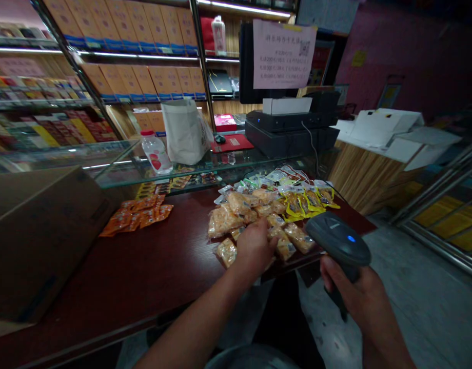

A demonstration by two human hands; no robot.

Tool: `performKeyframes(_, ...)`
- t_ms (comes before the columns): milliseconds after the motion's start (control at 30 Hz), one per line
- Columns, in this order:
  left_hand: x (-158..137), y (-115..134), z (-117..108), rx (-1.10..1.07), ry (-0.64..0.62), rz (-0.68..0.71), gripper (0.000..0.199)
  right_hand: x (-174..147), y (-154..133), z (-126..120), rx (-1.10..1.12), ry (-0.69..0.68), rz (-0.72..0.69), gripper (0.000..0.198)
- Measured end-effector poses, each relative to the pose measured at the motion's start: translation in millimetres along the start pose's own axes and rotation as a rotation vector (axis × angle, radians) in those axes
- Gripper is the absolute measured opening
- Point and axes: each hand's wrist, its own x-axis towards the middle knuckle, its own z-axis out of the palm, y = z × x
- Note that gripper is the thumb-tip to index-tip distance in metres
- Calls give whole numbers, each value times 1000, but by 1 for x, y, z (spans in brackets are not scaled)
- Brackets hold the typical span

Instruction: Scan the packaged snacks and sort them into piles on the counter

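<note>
My right hand (357,289) is wrapped round the handle of a dark barcode scanner (336,238), which has a blue light lit on top. The scanner's head is held over the table's front right edge, pointing left toward the packets. My left hand (255,246) reaches into a pile of clear-wrapped tan snack packets (224,220), its fingers curled on a packet that it mostly hides. Beside the pile lie yellow-edged snack packets (303,202). Silver and green packets (284,177) are behind it.
Orange packets (138,212) lie left on the dark red table (174,261). A cardboard box (39,241) stands at the far left. Behind are a glass counter with a bottle (156,152), a white bag (185,132), and a monitor with a paper sign (284,54).
</note>
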Motion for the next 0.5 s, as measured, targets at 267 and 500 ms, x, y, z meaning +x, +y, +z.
performKeyframes(267,0,-7,13,139,38,193,18,4,-3,9,-6,-48,-5,43)
performKeyframes(500,-34,-59,-11,-43,321,311,17,8,-11,35,18,-180,-50,47)
